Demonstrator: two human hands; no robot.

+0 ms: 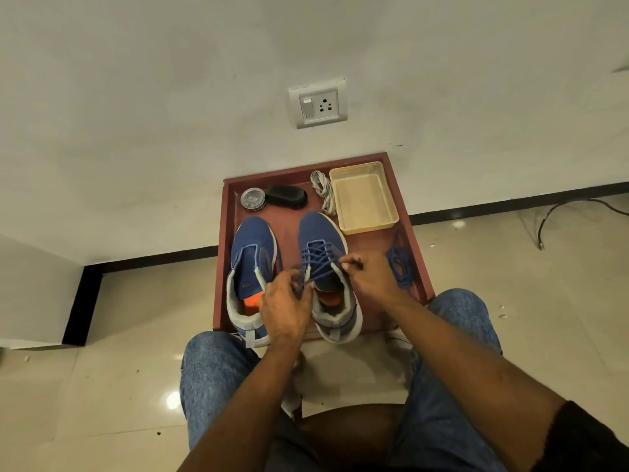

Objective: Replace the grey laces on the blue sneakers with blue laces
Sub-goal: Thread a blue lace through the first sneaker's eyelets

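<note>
While both hands work at it, I log the items from the shoe outward.

Right sneaker (325,267): centre of the frame, on the red-brown tray (413,253); blue lace (321,258) crossed through most eyelets, ends near the collar.
Left hand (284,306): fingers curled, pinching one lace end at the tongue.
Right hand (369,274): fingertips pinching the other end, drawn to the right.
Step, as I judge it: top rows of the first shoe, roughly half the task.
Next move: I would even the ends, snug the crossings, then tie.
Left sneaker (253,264): left of centre, unlaced.
Spare blue lace (400,264): right edge of tray.
Grey laces (323,190): bundled, upper tray, beside beige tub (362,199).
Tin (253,199), brush (287,196): upper left of tray.
</note>
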